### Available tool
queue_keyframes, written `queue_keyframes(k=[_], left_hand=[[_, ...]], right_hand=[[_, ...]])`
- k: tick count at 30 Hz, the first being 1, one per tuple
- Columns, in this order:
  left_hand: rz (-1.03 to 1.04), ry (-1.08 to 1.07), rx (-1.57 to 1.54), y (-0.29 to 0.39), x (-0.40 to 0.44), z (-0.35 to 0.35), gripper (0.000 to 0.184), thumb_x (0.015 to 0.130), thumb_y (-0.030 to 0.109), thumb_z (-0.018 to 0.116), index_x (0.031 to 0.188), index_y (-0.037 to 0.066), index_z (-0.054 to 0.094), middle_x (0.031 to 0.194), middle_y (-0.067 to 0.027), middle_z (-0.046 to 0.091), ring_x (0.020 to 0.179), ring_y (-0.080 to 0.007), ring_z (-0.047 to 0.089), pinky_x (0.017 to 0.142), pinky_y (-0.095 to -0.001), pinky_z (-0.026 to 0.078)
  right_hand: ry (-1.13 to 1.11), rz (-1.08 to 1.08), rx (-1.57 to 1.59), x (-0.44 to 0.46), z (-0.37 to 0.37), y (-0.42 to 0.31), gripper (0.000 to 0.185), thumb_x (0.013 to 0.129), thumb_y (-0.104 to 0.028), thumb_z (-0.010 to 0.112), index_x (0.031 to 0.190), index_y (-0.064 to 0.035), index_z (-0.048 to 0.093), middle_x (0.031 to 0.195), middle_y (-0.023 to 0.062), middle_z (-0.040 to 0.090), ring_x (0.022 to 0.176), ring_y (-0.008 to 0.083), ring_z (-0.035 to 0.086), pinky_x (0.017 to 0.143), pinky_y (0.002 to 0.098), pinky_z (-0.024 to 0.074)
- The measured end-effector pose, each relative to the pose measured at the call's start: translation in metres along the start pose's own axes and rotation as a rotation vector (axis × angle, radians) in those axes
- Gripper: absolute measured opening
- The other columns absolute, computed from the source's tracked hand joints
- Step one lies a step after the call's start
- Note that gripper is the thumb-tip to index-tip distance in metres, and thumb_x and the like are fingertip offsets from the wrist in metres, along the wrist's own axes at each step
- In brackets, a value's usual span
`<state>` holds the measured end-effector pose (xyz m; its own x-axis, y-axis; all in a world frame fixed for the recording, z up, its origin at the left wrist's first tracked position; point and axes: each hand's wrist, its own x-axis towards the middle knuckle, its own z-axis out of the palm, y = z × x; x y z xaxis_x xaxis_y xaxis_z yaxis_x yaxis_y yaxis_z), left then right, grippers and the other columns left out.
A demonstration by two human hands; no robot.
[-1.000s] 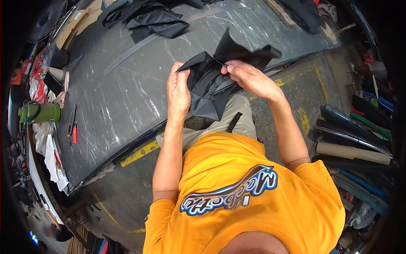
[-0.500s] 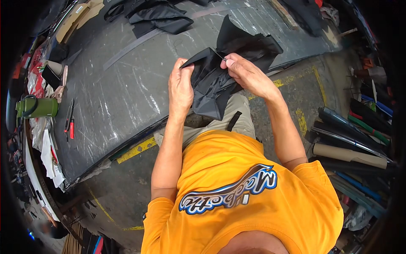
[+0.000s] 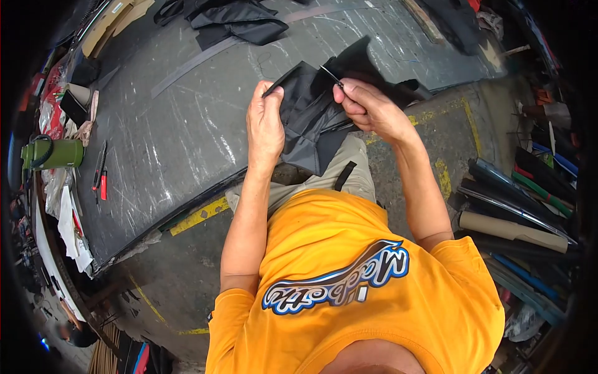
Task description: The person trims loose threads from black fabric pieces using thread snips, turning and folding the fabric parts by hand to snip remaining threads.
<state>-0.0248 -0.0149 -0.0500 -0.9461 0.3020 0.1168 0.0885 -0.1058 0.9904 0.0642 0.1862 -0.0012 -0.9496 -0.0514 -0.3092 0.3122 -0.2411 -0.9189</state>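
Black fabric (image 3: 305,140) hangs between my hands over the near edge of the grey table (image 3: 187,149). My left hand (image 3: 266,121) pinches its left corner between thumb and fingers. Closed on a small dark piece with a thin, light-coloured strip or cord (image 3: 331,75) rising from it, my right hand (image 3: 367,109) is at the fabric's upper middle. What exactly that small piece is, I cannot make out. Behind and to the right of my right hand, more of the fabric spreads, blurred in places.
More black fabric (image 3: 240,22) lies at the table's far side. A red-handled cutter (image 3: 103,185) and a green bottle (image 3: 56,153) are at the left. Rolls and tubes, one brown (image 3: 514,230), are stacked at the right. Cardboard (image 3: 112,25) sits at the far left.
My right hand has moved slightly right, and the light strip above it shows more clearly. The fabric's raised right part has shifted and folded down. My left hand keeps its pinch.
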Motion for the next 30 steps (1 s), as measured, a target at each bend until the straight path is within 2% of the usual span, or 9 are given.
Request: queue_keyframes(k=[6, 9, 12, 16, 19, 20, 23, 28, 30], left_hand=[[0.06, 0.045, 0.031, -0.003, 0.001, -0.001, 0.018, 0.102, 0.019, 0.052, 0.093, 0.004, 0.054, 0.075, 0.0036, 0.041, 0.072, -0.0069, 0.037, 0.065, -0.0252, 0.034], [0.078, 0.069, 0.039, -0.005, 0.002, 0.001, 0.017, 0.103, 0.019, 0.051, 0.095, 0.004, 0.055, 0.076, 0.0035, 0.042, 0.072, -0.0072, 0.038, 0.065, -0.0253, 0.035], [0.093, 0.107, 0.066, -0.007, 0.002, 0.0, 0.017, 0.103, 0.019, 0.051, 0.097, 0.004, 0.055, 0.076, 0.003, 0.043, 0.073, -0.0078, 0.039, 0.067, -0.0256, 0.036], [0.077, 0.148, 0.064, -0.007, 0.001, 0.003, 0.016, 0.105, 0.018, 0.05, 0.101, 0.003, 0.055, 0.079, 0.0016, 0.047, 0.075, -0.0091, 0.042, 0.071, -0.0262, 0.04], [0.135, 0.139, 0.054, -0.016, 0.002, 0.002, 0.016, 0.105, 0.018, 0.05, 0.103, 0.003, 0.055, 0.084, 0.0001, 0.051, 0.078, -0.0098, 0.045, 0.075, -0.0267, 0.042], [0.137, 0.137, 0.052, -0.016, 0.003, 0.003, 0.016, 0.105, 0.018, 0.05, 0.103, 0.003, 0.055, 0.084, 0.0001, 0.051, 0.078, -0.0098, 0.045, 0.075, -0.0267, 0.042], [0.122, 0.138, 0.062, -0.015, 0.002, 0.002, 0.016, 0.106, 0.019, 0.049, 0.105, 0.003, 0.055, 0.087, -0.0013, 0.056, 0.082, -0.0104, 0.048, 0.078, -0.0268, 0.044], [0.085, 0.121, 0.066, -0.013, 0.001, 0.001, 0.017, 0.106, 0.019, 0.05, 0.107, 0.003, 0.055, 0.089, -0.0023, 0.057, 0.083, -0.0103, 0.049, 0.079, -0.0259, 0.043], [0.08, 0.113, 0.038, -0.015, 0.0, 0.0, 0.014, 0.105, 0.015, 0.051, 0.111, 0.004, 0.056, 0.092, -0.0026, 0.061, 0.088, -0.01, 0.053, 0.083, -0.0262, 0.045]], right_hand=[[0.021, -0.151, 0.021, 0.002, -0.022, -0.012, 0.031, 0.109, -0.031, 0.044, 0.108, -0.0026, 0.056, 0.07, -0.008, 0.035, 0.051, 0.0015, 0.025, 0.044, 0.0193, 0.0207], [0.231, -0.405, -0.108, -0.002, -0.033, -0.033, 0.034, 0.109, -0.03, 0.045, 0.12, 0.0006, 0.057, 0.074, -0.0067, 0.04, 0.052, 0.0014, 0.029, 0.044, 0.0185, 0.0239], [0.437, -0.491, -0.161, -0.007, -0.057, -0.053, 0.039, 0.107, -0.028, 0.05, 0.132, 0.0016, 0.055, 0.077, -0.0054, 0.041, 0.053, 0.0019, 0.031, 0.046, 0.0181, 0.0255], [0.613, -0.405, -0.24, -0.004, -0.117, -0.058, 0.04, 0.105, -0.028, 0.055, 0.134, 0.0001, 0.057, 0.08, -0.0043, 0.046, 0.054, 0.002, 0.033, 0.046, 0.0198, 0.0246], [0.806, -0.28, -0.771, 0.01, -0.176, -0.04, 0.041, 0.102, -0.029, 0.061, 0.132, -0.0007, 0.062, 0.092, 0.0017, 0.061, 0.065, 0.0079, 0.053, 0.056, 0.0224, 0.0417], [0.809, -0.282, -0.772, 0.014, -0.199, -0.032, 0.041, 0.102, -0.029, 0.061, 0.132, -0.0007, 0.062, 0.092, 0.0017, 0.061, 0.065, 0.0079, 0.053, 0.056, 0.0224, 0.0417], [0.816, -0.258, -1.19, 0.028, -0.251, -0.009, 0.05, 0.097, -0.036, 0.065, 0.132, -0.0001, 0.063, 0.118, 0.0153, 0.072, 0.109, 0.0254, 0.066, 0.1, 0.0321, 0.0475], [0.935, -0.501, -1.462, 0.006, -0.2, -0.016, 0.042, 0.1, -0.031, 0.065, 0.129, -0.0008, 0.067, 0.119, 0.0139, 0.071, 0.112, 0.0257, 0.065, 0.103, 0.0341, 0.045], [0.931, -0.472, -0.988, -0.023, -0.152, -0.033, 0.044, 0.099, -0.033, 0.066, 0.127, 0.0006, 0.068, 0.114, 0.0135, 0.072, 0.107, 0.0222, 0.066, 0.095, 0.0326, 0.0495]])
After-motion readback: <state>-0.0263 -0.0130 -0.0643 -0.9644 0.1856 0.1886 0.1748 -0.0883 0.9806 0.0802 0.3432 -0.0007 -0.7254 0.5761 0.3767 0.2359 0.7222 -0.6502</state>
